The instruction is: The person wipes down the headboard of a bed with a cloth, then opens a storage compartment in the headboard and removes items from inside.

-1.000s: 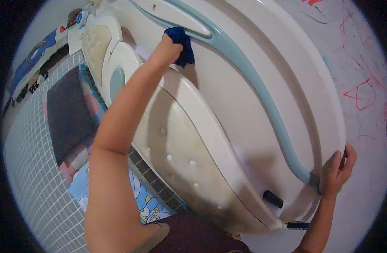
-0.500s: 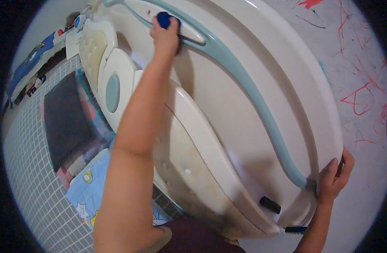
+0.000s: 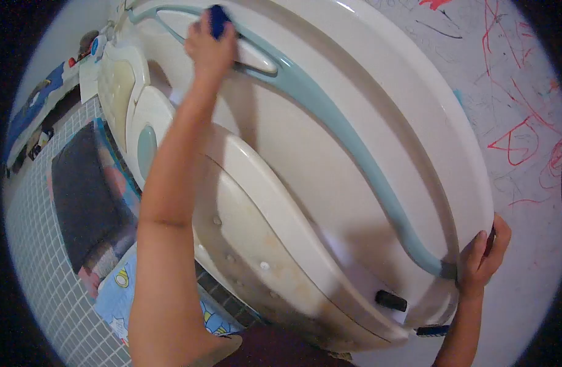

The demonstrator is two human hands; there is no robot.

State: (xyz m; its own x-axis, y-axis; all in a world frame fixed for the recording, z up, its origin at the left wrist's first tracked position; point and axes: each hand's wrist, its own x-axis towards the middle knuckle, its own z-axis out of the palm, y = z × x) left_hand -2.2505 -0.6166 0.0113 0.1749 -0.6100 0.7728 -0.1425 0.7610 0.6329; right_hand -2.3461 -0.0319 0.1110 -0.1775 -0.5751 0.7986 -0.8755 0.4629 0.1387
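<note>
My left hand (image 3: 212,50) is closed around a dark blue rounded thing (image 3: 219,22), kind unclear. It is held against the upper part of a large curved cream panel (image 3: 330,177) with pale teal trim (image 3: 354,140), which looks like a bed headboard. The hand covers part of the raised white inset there. At the lower right, my right hand (image 3: 484,257) wraps around the panel's outer edge, thumb on the near side and fingers curled behind.
A second cream piece with stained, buttoned padding (image 3: 250,244) stands before the panel. Black blocks (image 3: 391,300) sit low right. Left are a dark grey cushion (image 3: 82,189), blue printed cloth (image 3: 119,293) and tiled floor (image 3: 39,238). The wall (image 3: 520,92) bears red scribbles.
My left hand has moved slightly up and left along the panel, and the blue thing has turned more upright. The view has shifted a little. My right hand keeps its hold.
</note>
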